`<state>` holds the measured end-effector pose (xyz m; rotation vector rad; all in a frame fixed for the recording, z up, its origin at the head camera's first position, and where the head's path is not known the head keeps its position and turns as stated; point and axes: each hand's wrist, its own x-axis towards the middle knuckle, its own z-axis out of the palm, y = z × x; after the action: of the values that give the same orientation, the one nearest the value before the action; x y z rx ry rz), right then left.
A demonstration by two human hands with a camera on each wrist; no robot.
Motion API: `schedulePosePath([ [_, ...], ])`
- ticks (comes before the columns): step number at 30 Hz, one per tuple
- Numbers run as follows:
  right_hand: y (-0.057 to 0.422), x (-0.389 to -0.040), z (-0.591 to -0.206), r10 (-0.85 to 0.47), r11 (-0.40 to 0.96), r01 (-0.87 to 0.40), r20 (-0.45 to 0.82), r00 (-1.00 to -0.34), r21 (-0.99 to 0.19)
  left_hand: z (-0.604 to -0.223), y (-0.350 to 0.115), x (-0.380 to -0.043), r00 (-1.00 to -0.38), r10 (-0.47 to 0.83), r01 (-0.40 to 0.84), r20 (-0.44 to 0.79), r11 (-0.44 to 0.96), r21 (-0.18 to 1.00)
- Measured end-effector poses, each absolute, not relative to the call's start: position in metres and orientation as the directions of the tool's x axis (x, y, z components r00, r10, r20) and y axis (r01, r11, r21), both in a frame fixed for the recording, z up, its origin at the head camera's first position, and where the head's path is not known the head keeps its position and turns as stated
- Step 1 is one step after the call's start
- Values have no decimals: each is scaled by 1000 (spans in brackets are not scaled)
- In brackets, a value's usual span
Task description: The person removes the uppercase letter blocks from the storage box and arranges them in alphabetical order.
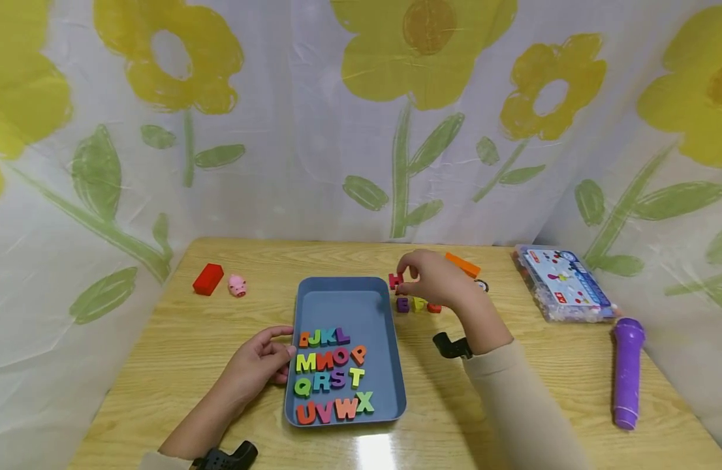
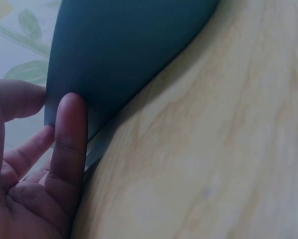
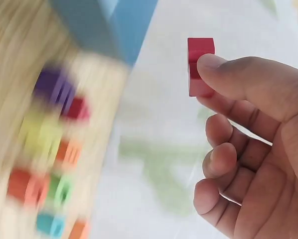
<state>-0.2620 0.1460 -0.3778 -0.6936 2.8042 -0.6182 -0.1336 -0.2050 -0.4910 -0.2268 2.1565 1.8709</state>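
Observation:
My right hand (image 1: 434, 277) pinches a crimson letter block (image 3: 201, 67) between thumb and index finger; its other fingers curl loosely below. Which letter it is does not show. In the head view this hand is above the small group of letters right of the tray, beside a red letter H (image 1: 394, 281). My left hand (image 1: 261, 359) is at the left side of a blue-grey tray (image 1: 343, 285), fingertips touching its rim and outer wall (image 2: 109, 55). Rows of coloured letters, J through X among them, lie in the tray's nearer part, including a yellow M (image 1: 305, 363).
A purple E (image 1: 402, 305) and a yellow F (image 1: 418, 304) lie right of the tray. Behind the right hand is an orange block (image 1: 463, 265). Farther right are a bead box (image 1: 563, 281) and a purple microphone (image 1: 628, 372). A red block (image 1: 208, 279) and pink pig (image 1: 237, 285) stand far left.

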Motion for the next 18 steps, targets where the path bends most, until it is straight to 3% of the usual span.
schedulePosePath([
  [9,231,-263,-409,-343,868,-266,-121,-931,-419,-492,-206,-133,-950,62,-295,-306,144,945],
  [18,256,-254,-436,-303,860,-183,-187,-934,-477,-493,-207,-133,-951,78,-286,-298,143,948],
])
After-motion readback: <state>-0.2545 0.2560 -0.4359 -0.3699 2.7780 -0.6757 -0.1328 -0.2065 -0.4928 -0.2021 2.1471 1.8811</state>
